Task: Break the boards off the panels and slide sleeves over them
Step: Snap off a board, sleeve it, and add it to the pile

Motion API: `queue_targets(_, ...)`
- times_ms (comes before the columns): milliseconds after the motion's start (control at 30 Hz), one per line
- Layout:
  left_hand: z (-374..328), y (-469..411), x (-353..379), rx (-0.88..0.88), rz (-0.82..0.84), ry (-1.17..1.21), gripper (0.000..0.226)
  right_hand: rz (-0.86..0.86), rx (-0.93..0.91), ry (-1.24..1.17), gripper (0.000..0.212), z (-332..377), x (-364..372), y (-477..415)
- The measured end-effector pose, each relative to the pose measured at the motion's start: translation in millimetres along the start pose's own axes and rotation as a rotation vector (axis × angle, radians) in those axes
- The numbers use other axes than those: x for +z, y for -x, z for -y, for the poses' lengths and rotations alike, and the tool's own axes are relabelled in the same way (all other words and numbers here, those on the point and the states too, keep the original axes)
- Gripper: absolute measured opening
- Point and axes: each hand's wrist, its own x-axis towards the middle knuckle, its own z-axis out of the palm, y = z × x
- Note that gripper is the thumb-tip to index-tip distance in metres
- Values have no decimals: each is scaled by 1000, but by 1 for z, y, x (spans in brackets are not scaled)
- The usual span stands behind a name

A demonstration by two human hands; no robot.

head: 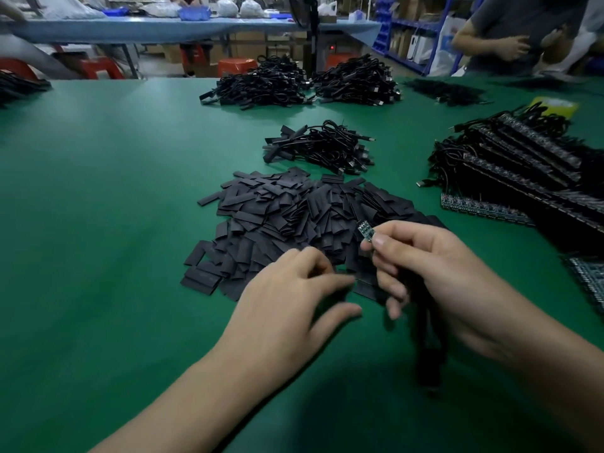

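A heap of flat black sleeves (pixel 294 217) lies in the middle of the green worktop (pixel 98 191), and everything else is placed from it. At the heap's near right edge the right hand (pixel 434 273) is clamped on a small green board (pixel 365 231). Thumb and forefinger pinch its lower end so that the board stands up tilted above the sleeves. A black cable (pixel 428 348) hangs down from the same grip, blurred, towards the worktop in front of the heap.

The left hand (pixel 287 295) hovers palm down over the heap's near edge, just beside the right hand. Its thumb and forefinger reach towards the right while the other fingers curl. It is smeared by motion, so I cannot tell whether it pinches a sleeve or holds nothing.

Right of the heap lies a stack of long dark panels (pixel 523 171) with cables tangled at its far end. One strip (pixel 483 209) lies flat at the stack's near edge.

Just behind the heap sits a small bundle of cabled, sleeved pieces (pixel 323 148). Well behind it lie two larger piles (pixel 261 86) of the same. Another person (pixel 510 31) stands beyond the far right of the heap.
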Motion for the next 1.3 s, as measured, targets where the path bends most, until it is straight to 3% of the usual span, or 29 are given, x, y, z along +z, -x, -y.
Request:
queue_targets(67,-1,-1,1,30,31,-29,42,-9,28,54,19,-4,-5,0)
queue_targets(233,3,1,-2,-44,-57,105,14,1,53,202,18,-12,-5,1)
queue_targets(433,5,3,-5,-23,-138,64,10,8,33,244,16,-13,-3,3)
queue_targets(533,11,3,-5,-143,-230,341,15,10,15,315,12,-12,-3,4)
queue_targets(700,14,4,-7,-187,-151,653,15,44,41,261,17,-12,3,4)
queue_targets(800,12,4,-7,-98,-205,543,13,34,51,207,29,-14,5,3)
queue_targets(933,7,5,-8,55,-299,269,29,31,34,166,29,-19,11,6)
queue_targets(1133,14,5,-14,9,-399,326,22,87,33,23,30,-16,4,4)
queue_targets(1300,16,5,-15,-23,-396,377,19,176,-23,184,12,-13,-2,5)
